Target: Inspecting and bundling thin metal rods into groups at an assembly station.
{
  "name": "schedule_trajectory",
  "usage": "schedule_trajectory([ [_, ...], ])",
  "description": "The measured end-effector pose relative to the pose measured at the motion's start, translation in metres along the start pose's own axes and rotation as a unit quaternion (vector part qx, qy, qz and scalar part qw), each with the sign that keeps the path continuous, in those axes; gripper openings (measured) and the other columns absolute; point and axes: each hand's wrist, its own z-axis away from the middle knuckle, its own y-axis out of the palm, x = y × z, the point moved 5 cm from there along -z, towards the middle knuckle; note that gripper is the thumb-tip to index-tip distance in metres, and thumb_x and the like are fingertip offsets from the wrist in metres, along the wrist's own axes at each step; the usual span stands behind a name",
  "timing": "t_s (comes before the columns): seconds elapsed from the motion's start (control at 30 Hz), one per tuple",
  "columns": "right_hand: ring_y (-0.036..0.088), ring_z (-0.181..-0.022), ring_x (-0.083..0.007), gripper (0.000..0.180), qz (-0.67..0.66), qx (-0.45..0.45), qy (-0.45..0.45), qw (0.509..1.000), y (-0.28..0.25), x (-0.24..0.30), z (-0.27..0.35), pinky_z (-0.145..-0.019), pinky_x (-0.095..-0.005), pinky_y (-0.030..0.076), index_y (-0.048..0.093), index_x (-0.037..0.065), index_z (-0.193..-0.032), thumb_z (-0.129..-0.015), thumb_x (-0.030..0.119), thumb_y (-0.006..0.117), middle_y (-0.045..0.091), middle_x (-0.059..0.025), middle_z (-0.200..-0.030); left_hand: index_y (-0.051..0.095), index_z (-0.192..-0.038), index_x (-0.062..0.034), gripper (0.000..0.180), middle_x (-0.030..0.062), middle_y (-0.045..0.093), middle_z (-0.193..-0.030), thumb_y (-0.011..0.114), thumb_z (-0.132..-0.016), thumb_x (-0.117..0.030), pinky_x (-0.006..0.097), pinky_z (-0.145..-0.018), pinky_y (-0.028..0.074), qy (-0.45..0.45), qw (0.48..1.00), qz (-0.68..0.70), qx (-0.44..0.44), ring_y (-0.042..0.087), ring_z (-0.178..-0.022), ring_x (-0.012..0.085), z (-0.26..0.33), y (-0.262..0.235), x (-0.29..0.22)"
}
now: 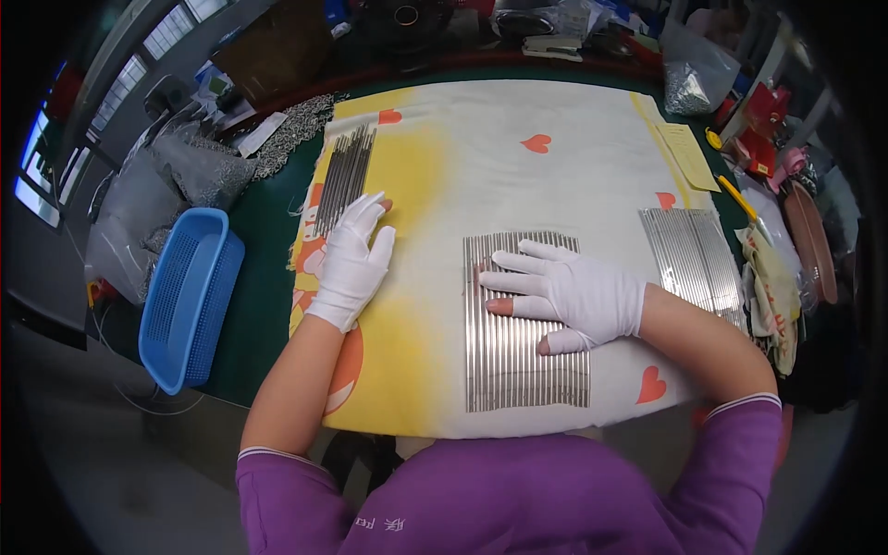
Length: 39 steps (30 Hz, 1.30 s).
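Observation:
My right hand [578, 298], in a white glove with some fingertips bare, lies flat with spread fingers across a row of shiny thin metal rods [527, 375]. The rods lie side by side on a white and yellow cloth [444, 157] printed with red hearts. My left hand [354, 264], gloved the same way, rests at the near end of a bundle of darker metal rods [346, 176]. Its thumb stands apart from the outstretched fingers; whether it touches those rods I cannot tell. Another row of shiny rods [694, 254] lies right of my right hand.
A blue plastic basket [191, 301] stands left of the cloth. Beyond it are clear bags [199, 166] and a heap of small metal pieces [294, 134]. At the right edge are a yellow paper [687, 155], a yellow-handled tool [737, 197] and a crumpled cloth [770, 291].

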Motion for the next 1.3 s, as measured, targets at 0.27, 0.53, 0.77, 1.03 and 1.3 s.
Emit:
schedule_trajectory([
  [0.27, 0.029, -0.137, -0.0365, 0.063, 0.078, -0.05, 0.024, 0.995, -0.004, 0.003, 0.022, -0.114, -0.0501, 0.019, 0.047, 0.009, -0.137, -0.083, 0.041, 0.056, 0.037, -0.0163, -0.146, 0.049, -0.125, 0.0043, 0.038, 0.0157, 0.049, -0.134, 0.048, -0.087, 0.004, 0.034, -0.106, 0.036, -0.046, 0.995, 0.075, 0.041, 0.049, -0.123, 0.0265, 0.007, 0.006, 0.04],
  [0.53, 0.033, -0.133, -0.0391, 0.058, 0.081, -0.172, 0.107, 0.976, -0.013, 0.038, 0.049, -0.112, -0.0498, 0.022, 0.05, 0.005, -0.131, -0.081, 0.032, 0.06, 0.044, -0.0193, -0.138, 0.047, -0.131, 0.002, 0.043, 0.0146, 0.05, -0.133, 0.048, -0.088, 0.004, 0.033, -0.106, 0.037, -0.034, 0.996, 0.062, 0.059, 0.05, -0.123, 0.024, -0.002, 0.016, 0.033],
  [0.77, 0.035, -0.133, -0.0343, 0.052, 0.068, -0.159, 0.13, 0.976, 0.018, 0.032, 0.043, -0.111, -0.0454, 0.023, 0.057, 0.008, -0.127, -0.086, 0.041, 0.055, 0.048, -0.0151, -0.137, 0.051, -0.122, 0.0036, 0.035, 0.0156, 0.05, -0.134, 0.051, -0.087, 0.003, 0.035, -0.106, 0.036, 0.017, 0.999, -0.003, 0.047, 0.048, -0.124, 0.028, 0.002, 0.013, 0.045],
  [1.03, 0.032, -0.135, -0.0315, 0.054, 0.071, -0.143, 0.144, 0.977, 0.021, 0.03, 0.045, -0.112, -0.0438, 0.022, 0.054, 0.011, -0.131, -0.089, 0.044, 0.051, 0.044, -0.0121, -0.141, 0.056, -0.116, 0.0033, 0.031, 0.0164, 0.051, -0.132, 0.053, -0.086, 0.0, 0.037, -0.107, 0.035, 0.04, 0.998, -0.028, 0.047, 0.047, -0.124, 0.0302, 0.002, 0.013, 0.037],
  [1.3, 0.031, -0.136, -0.0314, 0.056, 0.071, -0.144, 0.145, 0.976, 0.025, 0.026, 0.046, -0.114, -0.0448, 0.02, 0.053, 0.01, -0.133, -0.089, 0.046, 0.049, 0.043, -0.0113, -0.143, 0.055, -0.116, 0.0034, 0.031, 0.0174, 0.051, -0.132, 0.053, -0.086, 0.0, 0.037, -0.106, 0.035, 0.035, 0.996, -0.052, 0.061, 0.047, -0.123, 0.032, 0.001, 0.015, 0.034],
])
